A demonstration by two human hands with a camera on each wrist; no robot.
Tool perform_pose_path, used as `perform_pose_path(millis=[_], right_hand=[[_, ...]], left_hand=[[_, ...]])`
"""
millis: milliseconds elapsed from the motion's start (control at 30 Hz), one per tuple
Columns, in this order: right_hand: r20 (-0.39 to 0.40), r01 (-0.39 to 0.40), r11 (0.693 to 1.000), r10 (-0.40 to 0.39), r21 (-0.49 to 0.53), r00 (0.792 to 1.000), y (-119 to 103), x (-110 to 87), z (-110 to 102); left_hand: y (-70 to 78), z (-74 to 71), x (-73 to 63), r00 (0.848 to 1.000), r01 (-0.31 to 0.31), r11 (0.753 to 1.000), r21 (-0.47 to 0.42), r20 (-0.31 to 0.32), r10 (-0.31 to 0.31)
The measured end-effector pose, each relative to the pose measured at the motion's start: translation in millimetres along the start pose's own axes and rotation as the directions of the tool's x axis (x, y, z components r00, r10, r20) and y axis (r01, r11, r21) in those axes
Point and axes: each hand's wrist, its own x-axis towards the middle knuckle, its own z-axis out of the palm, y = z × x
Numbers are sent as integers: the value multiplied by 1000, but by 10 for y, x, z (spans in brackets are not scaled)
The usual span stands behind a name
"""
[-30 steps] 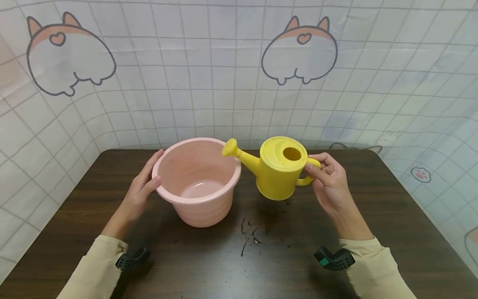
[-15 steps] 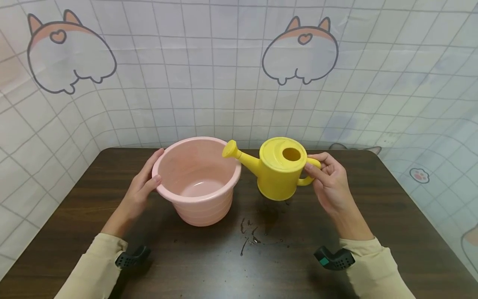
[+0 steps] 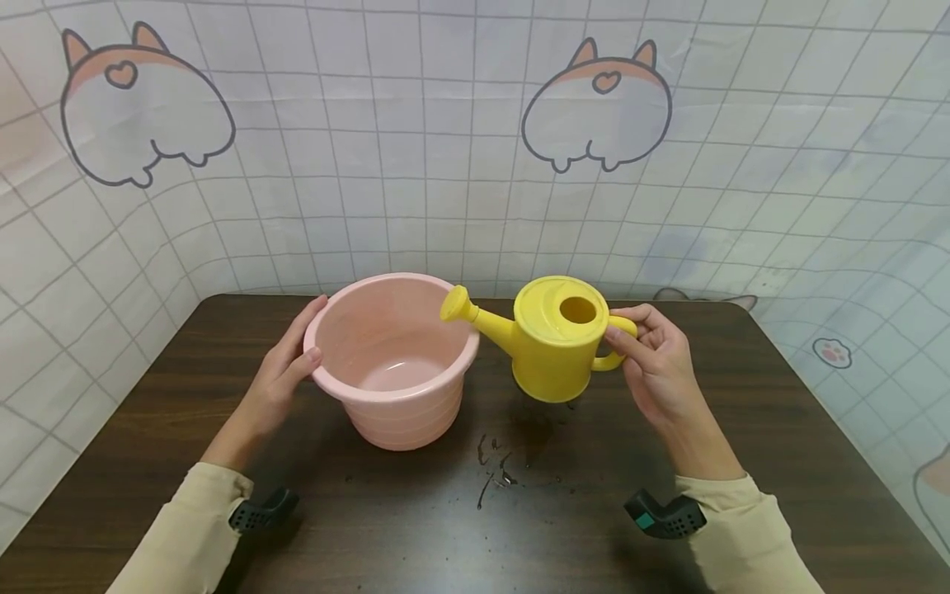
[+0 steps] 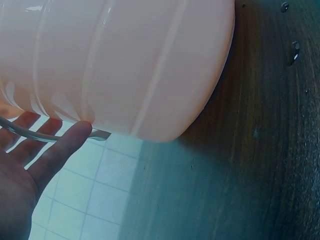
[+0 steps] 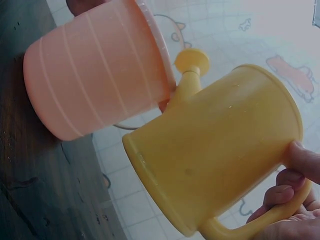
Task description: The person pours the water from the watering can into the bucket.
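A pink plastic basin (image 3: 404, 417) stands on the table at centre left, its inside wall and bottom visible from above. My left hand (image 3: 278, 371) lies against its left side, the thumb at the rim and the fingers fairly straight along the outside. In the left wrist view those fingers (image 4: 60, 155) touch the basin's outer wall beside a thin, pale curved handle (image 4: 37, 135). A yellow watering can (image 3: 552, 363) is held above the table to the right; my right hand (image 3: 656, 355) grips its handle. The can's rose (image 3: 458, 304) hangs over the basin's right rim.
Wet streaks and drops of water (image 3: 500, 470) lie on the dark wooden table (image 3: 416, 544) in front of the can. A white grid-patterned cloth (image 3: 438, 198) with cartoon animals hangs behind the table and round its sides.
The watering can has sunk very slightly, its rose dipping a little lower over the basin's rim. Both hands keep their hold and place; the basin looks still.
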Motion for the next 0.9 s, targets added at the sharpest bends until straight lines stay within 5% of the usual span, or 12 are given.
perform_pose_path(millis=[900], right_hand=[[12,-6,998,7,-69,1000,-79,75,32]], left_hand=[[-8,-8,-1,1000,-2,1000,1,-5,2]])
